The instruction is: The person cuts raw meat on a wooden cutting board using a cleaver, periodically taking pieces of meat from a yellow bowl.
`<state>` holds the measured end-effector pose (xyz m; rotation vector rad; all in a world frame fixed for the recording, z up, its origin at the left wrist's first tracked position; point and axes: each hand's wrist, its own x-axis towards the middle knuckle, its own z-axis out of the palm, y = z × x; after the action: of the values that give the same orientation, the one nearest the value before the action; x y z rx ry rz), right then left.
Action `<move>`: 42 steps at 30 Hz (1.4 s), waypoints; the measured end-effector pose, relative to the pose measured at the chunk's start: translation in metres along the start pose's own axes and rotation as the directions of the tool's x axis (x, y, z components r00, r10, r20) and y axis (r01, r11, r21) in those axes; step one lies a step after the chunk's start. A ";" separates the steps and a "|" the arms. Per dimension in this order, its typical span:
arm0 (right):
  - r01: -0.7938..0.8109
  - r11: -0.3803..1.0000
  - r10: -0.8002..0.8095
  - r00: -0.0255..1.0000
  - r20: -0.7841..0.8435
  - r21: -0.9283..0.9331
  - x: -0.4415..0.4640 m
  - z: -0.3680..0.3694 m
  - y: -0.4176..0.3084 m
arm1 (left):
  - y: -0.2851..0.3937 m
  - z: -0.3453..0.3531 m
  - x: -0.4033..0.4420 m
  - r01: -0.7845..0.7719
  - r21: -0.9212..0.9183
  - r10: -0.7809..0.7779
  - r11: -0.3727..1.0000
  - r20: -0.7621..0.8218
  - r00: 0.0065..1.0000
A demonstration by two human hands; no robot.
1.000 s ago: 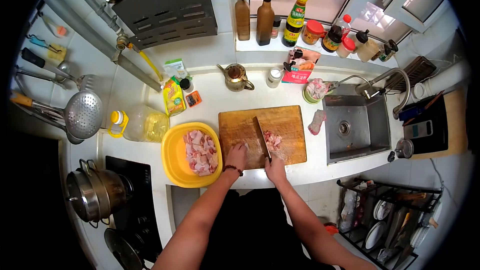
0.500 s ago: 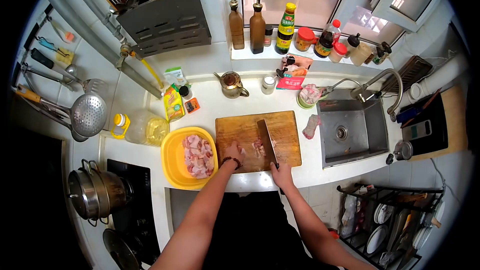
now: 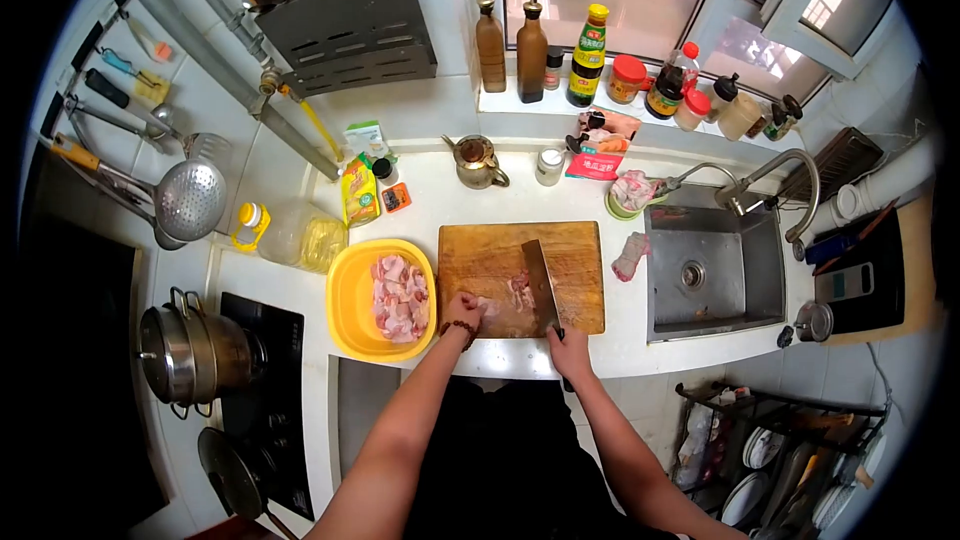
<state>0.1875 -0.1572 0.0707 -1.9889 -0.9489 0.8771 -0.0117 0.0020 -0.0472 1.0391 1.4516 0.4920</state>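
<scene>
A wooden cutting board (image 3: pixel 470 250) lies on the counter in front of me. My right hand (image 3: pixel 569 350) is wrapped round the handle of a cleaver (image 3: pixel 541 285), whose blade stands on edge on the board's right half. Chopped raw meat (image 3: pixel 520 290) lies against the left side of the blade. Near the board's lower left edge, my left hand (image 3: pixel 463 310) has its fingers curled at a pale piece of raw meat (image 3: pixel 488 308); the fingertips are partly hidden. Just left of the board stands a yellow basin (image 3: pixel 350 315) holding many raw meat pieces (image 3: pixel 399 298).
A small metal teapot (image 3: pixel 478 162) and a glass jar (image 3: pixel 549 166) stand behind the board. To the right are a cloth (image 3: pixel 630 257) and a steel sink (image 3: pixel 690 325). An oil jug (image 3: pixel 320 242) stands behind the basin, and a steel pot (image 3: pixel 180 355) sits at the left.
My left hand has drawn slightly toward the board's left edge, and its fingers are more curled. The cleaver has hardly moved on the board. The whole view has shifted slightly.
</scene>
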 end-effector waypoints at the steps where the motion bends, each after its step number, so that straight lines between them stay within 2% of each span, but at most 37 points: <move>1: 0.019 1.000 -0.019 1.000 0.005 0.004 0.001 0.000 -0.004 | -0.009 -0.005 0.003 -0.023 0.159 0.037 0.987 -0.081 0.996; 2: 0.036 0.999 -0.036 0.999 0.009 0.008 0.002 0.000 -0.007 | -0.018 -0.006 0.006 -0.030 0.318 0.083 0.948 -0.154 0.985; 6: 0.037 0.999 -0.036 0.997 0.070 -0.004 0.001 0.005 -0.008 | 0.021 -0.008 -0.028 -0.063 0.429 0.153 0.901 -0.180 0.972; 7: 0.060 0.998 -0.058 0.995 0.081 -0.017 0.002 0.009 -0.005 | 0.015 -0.007 -0.024 -0.060 0.426 0.151 0.903 -0.184 0.971; 9: 0.084 0.996 -0.081 0.992 0.099 -0.034 0.000 0.012 -0.003 | 0.011 -0.006 -0.021 -0.190 0.375 0.246 0.908 -0.108 0.963; 10: 0.068 0.997 -0.063 0.991 0.115 -0.043 -0.002 0.012 -0.006 | 0.013 -0.008 -0.023 -0.187 0.373 0.245 0.909 -0.114 0.963; 12: 0.054 0.997 -0.047 0.990 0.130 -0.052 -0.003 0.013 -0.005 | 0.025 -0.009 -0.026 -0.338 0.337 0.339 0.879 0.056 0.939; 16: 0.021 0.999 -0.017 0.995 0.103 -0.035 -0.004 0.013 -0.001 | 0.045 -0.011 -0.032 -0.386 0.328 0.370 0.862 0.111 0.922; 18: -0.014 0.999 0.017 0.994 0.105 -0.029 -0.004 0.011 -0.003 | 0.047 -0.009 -0.032 -0.309 0.177 0.307 0.934 0.040 0.951; 19: -0.009 1.000 0.012 0.995 0.102 -0.030 -0.004 0.011 -0.003 | 0.045 -0.007 -0.030 -0.309 0.178 0.307 0.934 0.041 0.951; 20: -0.004 1.000 0.007 0.995 0.098 -0.030 -0.003 0.011 -0.004 | 0.042 -0.005 -0.027 -0.215 -0.040 0.216 0.976 0.024 0.976; 21: -0.006 1.000 0.009 0.995 0.096 -0.030 -0.002 0.012 -0.004 | 0.035 -0.003 -0.022 -0.110 -0.255 0.122 0.960 0.029 0.992; 22: 0.017 1.000 -0.016 0.995 0.100 -0.013 0.000 0.013 -0.003 | 0.022 -0.002 -0.014 -0.110 -0.255 0.122 0.961 0.033 0.992; 23: 0.041 0.999 -0.041 0.994 0.104 0.004 0.002 0.013 -0.004 | 0.009 -0.002 -0.008 -0.177 0.000 0.177 0.984 -0.026 0.984; 24: 0.040 0.999 -0.040 0.994 0.102 0.004 0.003 0.013 -0.005 | 0.004 -0.005 -0.008 -0.218 0.259 0.244 0.941 -0.069 0.967; 27: 0.050 0.999 -0.049 0.994 0.098 -0.011 0.003 0.013 -0.007 | -0.002 -0.012 -0.015 -0.182 0.370 0.211 0.911 -0.039 0.977; 31: 0.038 0.999 -0.036 0.994 0.108 -0.023 0.003 0.014 -0.004 | 0.006 -0.018 -0.023 -0.264 0.453 0.300 0.852 -0.009 0.954; 33: 0.052 0.998 -0.049 0.993 0.104 -0.026 0.003 0.012 -0.004 | 0.003 -0.020 -0.013 -0.299 0.308 0.261 0.903 0.159 0.952; 34: 0.039 0.999 -0.036 0.993 0.111 -0.032 0.002 0.011 -0.005 | 0.001 -0.020 -0.006 -0.298 0.307 0.260 0.904 0.159 0.952; 36: 0.026 0.999 -0.021 0.993 0.118 -0.040 0.001 0.011 -0.006 | 0.002 -0.019 0.003 -0.241 0.243 0.145 0.940 0.354 0.924; 37: 0.025 0.999 -0.020 0.993 0.116 -0.036 0.001 0.010 -0.005 | 0.005 -0.019 0.004 -0.239 0.241 0.144 0.941 0.356 0.923; 39: 0.018 0.999 -0.014 0.994 0.111 -0.035 0.000 0.010 -0.005 | 0.015 -0.019 0.004 -0.112 0.222 -0.006 0.969 0.471 0.882; 40: 0.009 0.999 -0.005 0.994 0.106 -0.033 -0.001 0.010 -0.006 | 0.023 -0.020 0.001 -0.111 0.222 -0.008 0.969 0.475 0.880; 42: -0.004 0.999 0.007 0.995 0.097 -0.032 -0.001 0.009 -0.008 | 0.038 -0.020 -0.001 -0.258 0.360 0.105 0.897 0.393 0.914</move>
<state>0.1768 -0.1519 0.0730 -1.9920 -1.0184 0.9745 -0.0189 0.0258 -0.0126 1.5246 1.1444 0.1114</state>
